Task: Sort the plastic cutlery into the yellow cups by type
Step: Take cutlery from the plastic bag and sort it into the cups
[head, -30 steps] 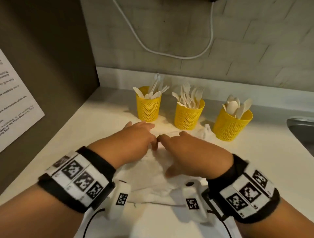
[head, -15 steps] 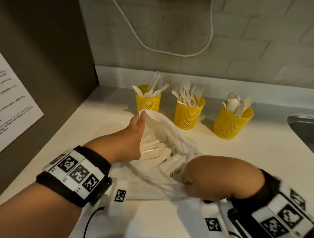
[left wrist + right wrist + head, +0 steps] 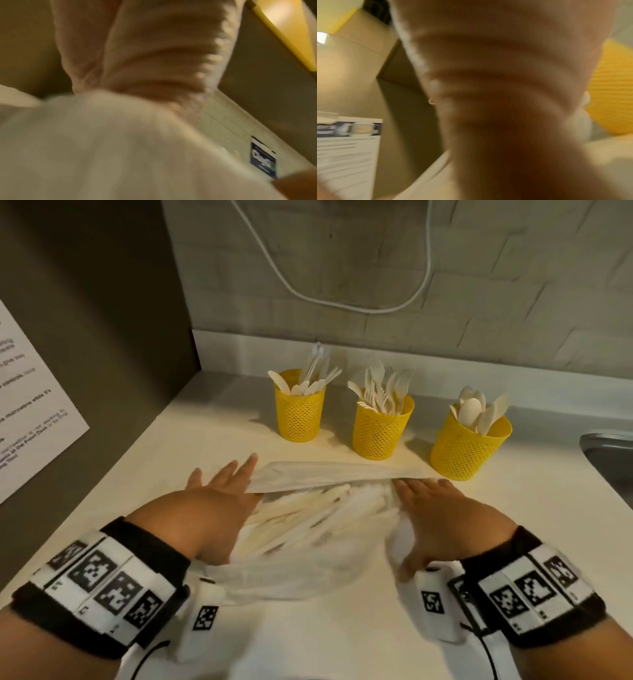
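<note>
The loose cutlery [image 3: 301, 518] lies in a heap inside a thin white bag [image 3: 308, 570] on the counter [image 3: 513, 525], in front of three yellow cups [image 3: 300, 414] that already hold pieces: what look like knives in the left one, forks in the middle, spoons in the right. The left hand [image 3: 219, 491] lies spread, fingers straight, at the bag's left edge; the right hand [image 3: 435, 501] lies flat with fingers extended at its right edge, together stretching the mouth wide. The wrist views are too blurred to add anything. To do this step well, the person should probably keep one hand pinning the film while the other draws out pieces of a single type, since the light bag could slide toward the cups and tip them
</note>
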The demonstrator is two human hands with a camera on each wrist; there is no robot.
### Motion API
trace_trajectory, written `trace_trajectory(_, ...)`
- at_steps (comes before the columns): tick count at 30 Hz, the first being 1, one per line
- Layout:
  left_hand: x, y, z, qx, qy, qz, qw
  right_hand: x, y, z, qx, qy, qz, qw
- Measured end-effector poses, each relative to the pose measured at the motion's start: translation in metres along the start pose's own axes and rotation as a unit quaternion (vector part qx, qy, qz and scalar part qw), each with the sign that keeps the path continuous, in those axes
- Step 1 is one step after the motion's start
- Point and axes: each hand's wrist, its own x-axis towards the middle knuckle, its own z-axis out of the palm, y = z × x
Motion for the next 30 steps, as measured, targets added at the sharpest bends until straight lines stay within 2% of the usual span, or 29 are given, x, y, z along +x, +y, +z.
trace_trajectory(2,0.0,-0.009,0.001,-0.042,-0.004,0.006,0.999,-0.003,0.01,0.002,0.038,-0.013,0.005,0.999)
trace_trajectory(4,0.003,-0.016,-0.001,-0.099,-0.013,0.04,0.994,-0.007,0.013,-0.001,0.049,-0.021,0.005,0.999)
trace_trajectory(7,0.005,-0.025,-0.009,-0.22,-0.008,0.075,0.973,-0.016,0.012,-0.023,0.051,-0.016,-0.001,0.999)
trace_trajectory(9,0.011,-0.028,-0.008,-0.243,0.013,0.073,0.967,-0.026,0.005,-0.045,0.051,0.059,-0.037,0.996)
trace_trajectory(11,0.019,-0.023,-0.006,-0.232,0.031,0.079,0.969,-0.033,-0.011,-0.062,0.055,0.172,-0.115,0.977)
trace_trajectory(13,0.025,-0.015,-0.004,-0.215,0.053,0.099,0.97,-0.029,-0.033,-0.069,0.071,0.201,-0.218,0.952)
trace_trajectory(15,0.03,-0.006,-0.005,-0.214,0.078,0.131,0.965,-0.013,-0.053,-0.063,0.04,0.154,-0.288,0.944)
trace_trajectory(16,0.03,-0.002,-0.005,-0.219,0.077,0.137,0.963,-0.003,-0.059,-0.058,0.019,0.111,-0.285,0.952)
trace_trajectory(18,0.032,0.002,-0.004,-0.226,0.06,0.145,0.961,0.016,-0.06,-0.046,-0.005,0.018,-0.231,0.973)
trace_trajectory(20,0.034,-0.001,-0.001,-0.199,0.032,0.141,0.969,0.025,-0.054,-0.037,-0.014,-0.032,-0.179,0.983)
trace_trajectory(23,0.035,-0.016,0.002,-0.15,-0.009,0.089,0.985,0.03,-0.04,-0.032,-0.022,-0.073,-0.132,0.988)
trace_trajectory(26,0.032,-0.027,-0.003,-0.124,-0.017,0.044,0.991,0.033,-0.032,-0.032,-0.022,-0.101,-0.109,0.989)
trace_trajectory(28,0.03,-0.031,-0.009,-0.117,-0.014,0.028,0.993,0.033,-0.029,-0.031,-0.013,-0.103,-0.11,0.988)
trace_trajectory(30,0.025,-0.034,-0.015,-0.124,0.016,0.024,0.992,0.031,-0.028,-0.033,-0.011,-0.096,-0.119,0.988)
